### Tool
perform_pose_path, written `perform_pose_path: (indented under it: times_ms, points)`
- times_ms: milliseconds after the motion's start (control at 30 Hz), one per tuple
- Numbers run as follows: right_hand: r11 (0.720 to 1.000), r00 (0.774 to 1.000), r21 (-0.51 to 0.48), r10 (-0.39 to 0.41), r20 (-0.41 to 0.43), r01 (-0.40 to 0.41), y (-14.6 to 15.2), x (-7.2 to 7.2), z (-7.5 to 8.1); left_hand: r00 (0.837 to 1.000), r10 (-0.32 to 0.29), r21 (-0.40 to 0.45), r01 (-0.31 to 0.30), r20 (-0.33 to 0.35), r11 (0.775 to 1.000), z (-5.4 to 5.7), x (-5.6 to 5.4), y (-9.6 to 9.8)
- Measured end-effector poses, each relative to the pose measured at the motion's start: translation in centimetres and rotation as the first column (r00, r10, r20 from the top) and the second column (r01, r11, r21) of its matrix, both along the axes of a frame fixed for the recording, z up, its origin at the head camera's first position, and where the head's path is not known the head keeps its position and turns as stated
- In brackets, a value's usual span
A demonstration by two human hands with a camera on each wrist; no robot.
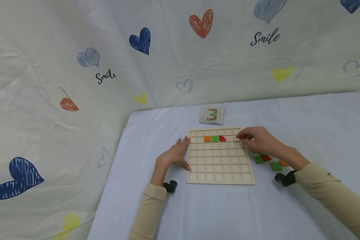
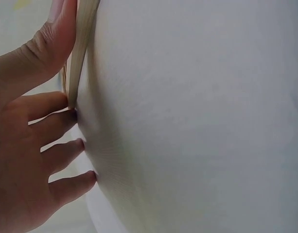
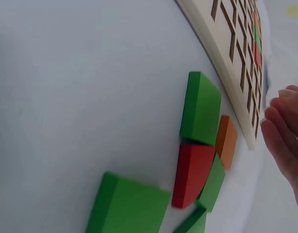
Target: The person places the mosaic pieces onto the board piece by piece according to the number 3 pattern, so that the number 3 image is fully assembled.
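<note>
A wooden grid board [image 1: 219, 160] lies on the white cloth, with an orange square [image 1: 207, 138], a green square [image 1: 214, 138] and a red quarter-round [image 1: 222, 138] side by side in its second row. At the board's left edge my left hand [image 1: 174, 154] is spread, thumb and fingertips touching the rim; the left wrist view shows the thumb [image 2: 54, 43] against the edge. My right hand [image 1: 259, 138] is over the board's upper right edge, fingers bent loosely. No piece shows between its fingers [image 3: 285, 131] in the right wrist view.
Right of the board lie loose pieces, among them green ones [image 3: 200, 109], a red quarter-round [image 3: 192, 174] and an orange one [image 3: 227, 143]. Behind the board is a card [image 1: 204, 116] printed with a coloured grid pattern. A heart-printed cloth [image 1: 165, 66] hangs behind the table.
</note>
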State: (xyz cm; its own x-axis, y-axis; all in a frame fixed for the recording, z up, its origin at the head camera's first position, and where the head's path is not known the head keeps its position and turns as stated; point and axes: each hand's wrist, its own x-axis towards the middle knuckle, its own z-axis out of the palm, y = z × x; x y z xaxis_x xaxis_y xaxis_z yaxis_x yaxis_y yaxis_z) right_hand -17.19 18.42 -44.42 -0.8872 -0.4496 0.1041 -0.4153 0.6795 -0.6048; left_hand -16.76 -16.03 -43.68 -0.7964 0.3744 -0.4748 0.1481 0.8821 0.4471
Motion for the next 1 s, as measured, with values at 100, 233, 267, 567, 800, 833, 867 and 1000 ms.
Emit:
perform_pose_path:
  times_ms: [100, 233, 267, 567, 800, 833, 867, 1000]
  points:
    - [1.0, 1.0, 0.001, 0.012, -0.019, -0.012, 0.8, 0.3, -0.1, 1.0, -0.001, -0.001, 0.001, -0.002, 1.0, -0.1, -0.1, 0.0]
    - [1.0, 0.998, 0.017, 0.018, -0.059, -0.017, 1.8, 0.7, -0.1, 1.0, 0.0, 0.002, 0.0, 0.0, 1.0, -0.1, -0.1, 0.1]
    - [1.0, 0.998, 0.028, 0.015, -0.058, -0.013, 2.0, 0.9, -0.1, 1.0, 0.0, -0.003, 0.0, 0.002, 1.0, -0.2, -0.1, 0.1]
    - [0.994, 1.0, 0.104, -0.026, -0.002, 0.026, 3.7, 1.7, -0.4, 1.0, -0.002, -0.017, 0.002, -0.005, 1.0, 0.3, 0.2, 0.2]
    - [0.988, 0.999, 0.148, -0.039, 0.036, 0.034, 5.3, 2.4, -0.7, 1.0, -0.01, -0.031, 0.009, -0.01, 0.999, 0.1, 0.1, 0.2]
    - [0.987, 0.998, 0.155, -0.039, 0.04, 0.032, 5.6, 2.5, -0.8, 1.0, -0.01, -0.032, 0.009, -0.009, 0.999, 0.1, 0.2, 0.2]
    - [0.987, 0.998, 0.159, -0.036, 0.043, 0.029, 5.8, 2.5, -0.8, 1.0, -0.01, -0.031, 0.01, -0.005, 0.999, 0.1, 0.2, 0.2]
    - [0.984, 0.997, 0.175, -0.047, 0.065, 0.035, 6.4, 2.9, -1.0, 1.0, -0.014, -0.032, 0.014, 0.004, 0.999, 0.2, 0.2, 0.3]
